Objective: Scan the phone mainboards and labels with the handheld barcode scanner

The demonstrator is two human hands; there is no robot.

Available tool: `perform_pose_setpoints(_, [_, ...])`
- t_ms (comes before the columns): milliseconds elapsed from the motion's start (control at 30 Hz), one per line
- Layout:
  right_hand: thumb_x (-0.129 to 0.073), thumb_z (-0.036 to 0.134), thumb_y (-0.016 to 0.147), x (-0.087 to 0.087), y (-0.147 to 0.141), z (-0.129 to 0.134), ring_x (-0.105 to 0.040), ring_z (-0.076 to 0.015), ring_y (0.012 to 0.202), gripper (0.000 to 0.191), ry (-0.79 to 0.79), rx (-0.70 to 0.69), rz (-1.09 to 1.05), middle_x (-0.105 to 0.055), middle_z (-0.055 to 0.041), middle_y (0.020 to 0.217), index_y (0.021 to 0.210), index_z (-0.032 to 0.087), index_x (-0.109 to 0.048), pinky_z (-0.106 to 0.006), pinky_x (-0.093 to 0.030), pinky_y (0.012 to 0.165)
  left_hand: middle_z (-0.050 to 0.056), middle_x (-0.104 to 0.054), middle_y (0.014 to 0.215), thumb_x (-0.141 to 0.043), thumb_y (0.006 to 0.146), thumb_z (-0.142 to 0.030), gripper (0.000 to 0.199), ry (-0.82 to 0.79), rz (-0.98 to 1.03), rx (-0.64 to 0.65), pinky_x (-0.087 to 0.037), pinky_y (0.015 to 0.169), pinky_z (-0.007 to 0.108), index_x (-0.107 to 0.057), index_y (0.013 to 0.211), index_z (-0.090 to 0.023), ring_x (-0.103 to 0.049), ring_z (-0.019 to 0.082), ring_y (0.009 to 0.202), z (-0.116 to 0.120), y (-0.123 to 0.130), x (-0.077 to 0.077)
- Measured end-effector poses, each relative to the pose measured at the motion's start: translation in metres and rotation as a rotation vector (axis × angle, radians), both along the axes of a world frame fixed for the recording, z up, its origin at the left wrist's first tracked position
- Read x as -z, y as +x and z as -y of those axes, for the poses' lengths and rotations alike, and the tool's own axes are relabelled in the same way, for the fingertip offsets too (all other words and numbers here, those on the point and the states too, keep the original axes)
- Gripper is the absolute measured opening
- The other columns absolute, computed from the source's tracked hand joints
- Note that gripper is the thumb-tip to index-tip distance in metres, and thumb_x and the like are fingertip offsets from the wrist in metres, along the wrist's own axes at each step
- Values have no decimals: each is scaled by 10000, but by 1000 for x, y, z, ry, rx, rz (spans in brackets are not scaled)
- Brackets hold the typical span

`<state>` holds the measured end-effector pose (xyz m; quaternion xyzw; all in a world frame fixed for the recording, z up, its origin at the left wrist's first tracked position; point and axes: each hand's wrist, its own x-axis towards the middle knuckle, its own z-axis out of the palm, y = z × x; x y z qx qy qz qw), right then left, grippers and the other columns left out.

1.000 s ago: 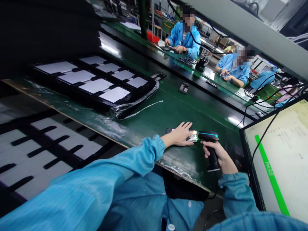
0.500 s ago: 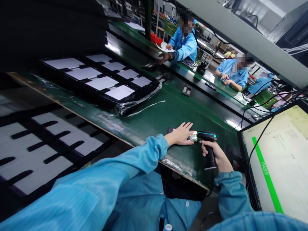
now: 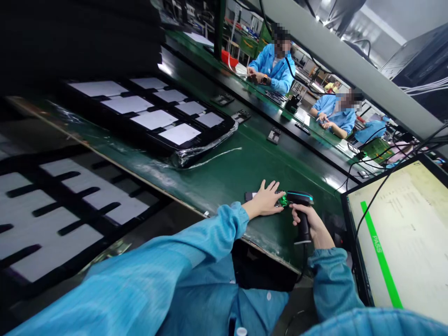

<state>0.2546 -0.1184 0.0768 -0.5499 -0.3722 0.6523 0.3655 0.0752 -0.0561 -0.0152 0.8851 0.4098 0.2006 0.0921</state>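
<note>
My left hand (image 3: pixel 266 199) lies flat with spread fingers over a small dark phone-like unit (image 3: pixel 249 196) on the green bench. The palm covers most of this unit; one dark end shows to the left, and green light falls on the other end. My right hand (image 3: pixel 312 221) is wrapped around the grip of a black barcode scanner (image 3: pixel 301 228) with a blue-lit strip on top. The scanner's head points left at the unit's lit end, close to my left fingers.
A black tray of white panels (image 3: pixel 152 120) sits on the green bench (image 3: pixel 224 175), with a similar tray (image 3: pixel 52 224) lower left. Along the dark conveyor lie several small units (image 3: pixel 274 135). A monitor (image 3: pixel 402 224) showing PASS stands at right. Co-workers (image 3: pixel 275 65) sit across.
The light on the unit under my left hand has turned from bright white to green. Across the line, a co-worker's hand has drawn back from a unit on the conveyor.
</note>
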Motion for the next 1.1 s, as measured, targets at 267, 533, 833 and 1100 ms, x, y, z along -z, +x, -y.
perform_pose_setpoints(267, [-759,253,741,-4,-2,5,-450,-77,413,160,19,2,45,-574,35,529,787,132,-664,-217,-529,418,236,-363,1554,-596,850,-563,634,-3,29,-67,-167,1114,720,-524,1377,-218,-300,418,1449,8,5,-1])
perform_pose_setpoints(533, [-758,263,740,-10,-11,4,-452,-80,407,172,36,-2,119,-564,38,515,787,130,-660,-227,-541,417,230,-371,1549,-612,841,-560,633,-20,70,-118,-152,1122,709,-528,1376,-232,-290,424,1450,14,7,-3])
perform_pose_setpoints(833, [-785,289,741,-51,-14,-9,-498,-78,414,254,13,-103,208,-624,24,582,895,121,-674,-226,-564,431,240,-367,1548,-670,823,-499,586,-56,44,-218,-200,1106,696,-565,1331,-226,-270,480,1438,27,15,-13])
perform_pose_setpoints(1100, [-764,246,756,-64,-34,-53,-507,-90,403,212,-168,-292,303,-594,23,501,879,92,-687,-254,-600,441,219,-385,1546,-676,834,-472,534,-135,28,-207,-213,1106,695,-595,1313,-248,-272,490,1437,28,16,-23])
